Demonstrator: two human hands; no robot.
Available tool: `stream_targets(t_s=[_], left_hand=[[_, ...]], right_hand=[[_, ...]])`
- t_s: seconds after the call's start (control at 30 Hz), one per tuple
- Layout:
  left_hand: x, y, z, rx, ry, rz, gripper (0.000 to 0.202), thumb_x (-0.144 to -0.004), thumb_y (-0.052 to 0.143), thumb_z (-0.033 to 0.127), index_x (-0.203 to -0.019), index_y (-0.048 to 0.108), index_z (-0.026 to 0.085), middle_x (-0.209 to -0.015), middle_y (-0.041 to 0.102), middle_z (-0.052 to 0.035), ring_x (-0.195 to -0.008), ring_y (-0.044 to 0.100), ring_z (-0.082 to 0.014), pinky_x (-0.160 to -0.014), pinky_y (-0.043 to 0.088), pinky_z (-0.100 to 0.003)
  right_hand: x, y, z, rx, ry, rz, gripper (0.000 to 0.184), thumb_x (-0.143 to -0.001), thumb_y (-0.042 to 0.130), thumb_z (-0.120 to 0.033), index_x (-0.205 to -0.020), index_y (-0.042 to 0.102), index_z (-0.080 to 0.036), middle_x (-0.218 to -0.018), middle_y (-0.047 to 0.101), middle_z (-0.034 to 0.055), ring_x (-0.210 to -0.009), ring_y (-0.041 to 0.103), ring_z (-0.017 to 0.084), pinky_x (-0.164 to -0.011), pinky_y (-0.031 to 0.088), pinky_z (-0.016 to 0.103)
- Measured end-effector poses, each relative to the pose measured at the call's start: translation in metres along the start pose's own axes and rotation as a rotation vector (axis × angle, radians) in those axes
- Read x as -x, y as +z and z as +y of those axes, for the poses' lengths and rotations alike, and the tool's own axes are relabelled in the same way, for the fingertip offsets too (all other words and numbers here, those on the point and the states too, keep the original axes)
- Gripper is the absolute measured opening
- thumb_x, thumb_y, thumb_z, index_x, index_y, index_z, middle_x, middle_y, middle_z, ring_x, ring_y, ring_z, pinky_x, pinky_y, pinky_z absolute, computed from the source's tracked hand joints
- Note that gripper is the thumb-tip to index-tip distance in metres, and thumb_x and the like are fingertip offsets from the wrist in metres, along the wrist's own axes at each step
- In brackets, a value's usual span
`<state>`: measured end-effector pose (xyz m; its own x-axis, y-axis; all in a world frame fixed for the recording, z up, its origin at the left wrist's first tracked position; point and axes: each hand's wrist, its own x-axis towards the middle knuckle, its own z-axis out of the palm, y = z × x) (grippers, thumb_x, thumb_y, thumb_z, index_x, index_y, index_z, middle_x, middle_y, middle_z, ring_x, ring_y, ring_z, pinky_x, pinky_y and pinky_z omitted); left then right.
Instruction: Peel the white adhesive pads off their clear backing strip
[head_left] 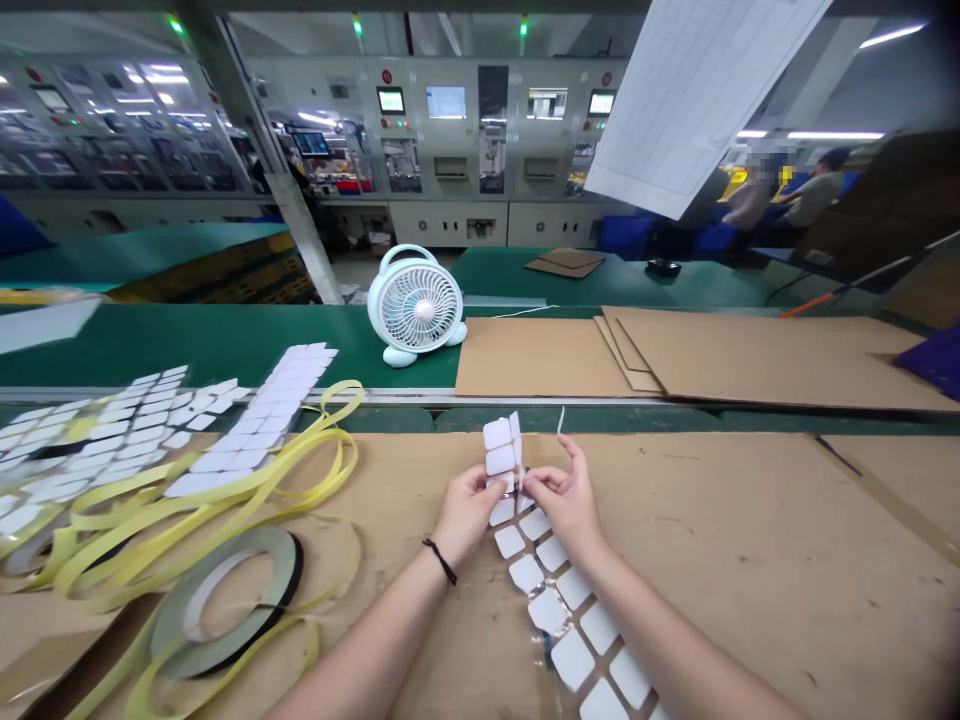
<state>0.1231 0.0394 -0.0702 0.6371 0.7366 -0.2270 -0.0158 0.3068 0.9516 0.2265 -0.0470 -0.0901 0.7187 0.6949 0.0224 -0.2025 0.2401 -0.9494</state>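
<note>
A long clear strip with rows of white rounded-square stickers (572, 658) runs from between my hands down toward me, passing under my right forearm. My left hand (466, 515) pinches its upper part, with a short end of stickers standing up above the fingers. On the strip's right edge, the thumb and a finger of my right hand (571, 505) are closed in a pinch. My right index finger points up, and a thin white sliver (561, 420) stands at its tip. What exactly sits between the right fingertips is partly hidden.
Cardboard (750, 560) covers the work surface. At left lie a roll of tape (169, 630), loops of yellow tape (255, 490) and more white sticker sheets (262, 410). A light-blue fan (420, 308) and flat cardboard sheets (750, 355) stand beyond. A paper sheet (690, 90) hangs above.
</note>
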Motion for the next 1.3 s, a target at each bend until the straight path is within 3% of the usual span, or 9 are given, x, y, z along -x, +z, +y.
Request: stream_targets(t_s=[0.2,0.33,0.53,1.03,1.3], left_hand=[[0.006,0.001,0.002,-0.104,0.118,-0.005,0.023,-0.066,0.067,0.019,-0.089,0.069,0.014,-0.091,0.073,-0.0062,-0.083,0.067,-0.0187,-0.074,0.051,-0.025],[0.007,-0.001,0.003,-0.251,0.186,0.052,0.020,-0.065,0.072,0.023,-0.082,0.069,0.014,-0.086,0.073,-0.0072,-0.082,0.067,-0.0212,-0.072,0.052,-0.026],[0.005,-0.004,0.004,-0.219,0.138,0.067,0.022,-0.064,0.075,0.026,-0.081,0.069,0.013,-0.085,0.073,-0.0094,-0.079,0.067,-0.0224,-0.070,0.053,-0.029],[0.007,0.000,0.003,-0.215,0.138,0.151,0.023,-0.060,0.075,0.022,-0.079,0.069,0.012,-0.083,0.074,-0.0097,-0.079,0.068,-0.0231,-0.069,0.052,-0.028],[0.007,-0.002,0.003,-0.195,0.175,0.067,0.024,-0.063,0.077,0.029,-0.080,0.071,0.013,-0.084,0.074,-0.0090,-0.079,0.067,-0.0219,-0.070,0.052,-0.028]], right_hand=[[0.003,-0.001,0.002,0.089,-0.082,-0.038,0.082,-0.075,0.071,-0.029,-0.138,0.020,-0.021,-0.076,0.068,0.0004,-0.070,0.063,0.017,-0.069,0.050,0.030],[0.009,0.002,-0.001,0.137,-0.115,-0.060,0.077,-0.077,0.069,-0.028,-0.139,0.023,-0.024,-0.076,0.068,0.0002,-0.069,0.062,0.017,-0.070,0.050,0.032],[0.013,0.004,-0.006,0.127,-0.120,-0.050,0.076,-0.077,0.070,-0.028,-0.137,0.025,-0.024,-0.075,0.068,-0.0005,-0.071,0.063,0.018,-0.078,0.050,0.035],[0.014,0.005,-0.005,0.151,-0.140,-0.072,0.076,-0.076,0.070,-0.029,-0.138,0.027,-0.022,-0.075,0.068,0.0003,-0.071,0.063,0.019,-0.075,0.051,0.036],[0.013,0.004,-0.010,0.136,-0.125,-0.042,0.074,-0.076,0.070,-0.029,-0.136,0.029,-0.022,-0.076,0.067,-0.0003,-0.071,0.062,0.018,-0.076,0.050,0.035]])
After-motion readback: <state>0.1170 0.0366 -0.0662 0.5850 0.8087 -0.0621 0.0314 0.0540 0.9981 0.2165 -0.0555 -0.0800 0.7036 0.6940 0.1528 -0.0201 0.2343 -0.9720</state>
